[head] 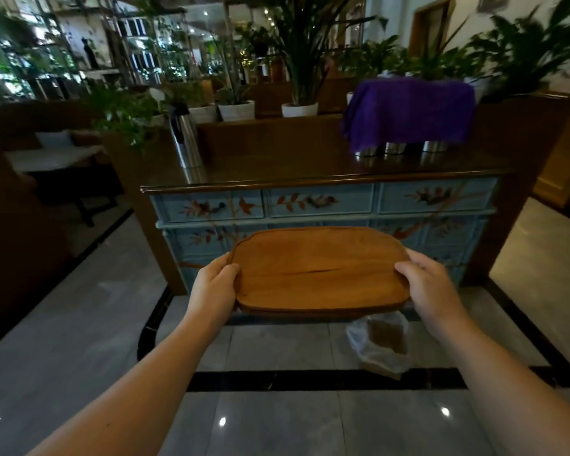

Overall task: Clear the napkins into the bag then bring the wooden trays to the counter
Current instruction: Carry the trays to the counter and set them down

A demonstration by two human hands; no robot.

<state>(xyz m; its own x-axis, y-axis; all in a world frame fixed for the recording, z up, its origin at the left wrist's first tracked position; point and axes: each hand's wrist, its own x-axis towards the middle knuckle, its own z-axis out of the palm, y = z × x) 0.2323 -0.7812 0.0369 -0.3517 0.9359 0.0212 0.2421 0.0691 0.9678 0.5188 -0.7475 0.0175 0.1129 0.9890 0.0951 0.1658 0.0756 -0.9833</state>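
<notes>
Left hand (215, 284): fingers clamp the wooden tray (320, 269) end.
Right hand (431, 286): likewise, opposite end.
Counter (310, 171): dead ahead, tray's long axis parallel.

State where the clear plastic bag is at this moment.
In the head view the clear plastic bag hangs low and right of centre, under the wooden tray and beside the right hand, above the grey tiled floor.

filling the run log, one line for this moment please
phase: carrying | wooden tray in left hand and right hand | bag under tray | counter ahead
</notes>
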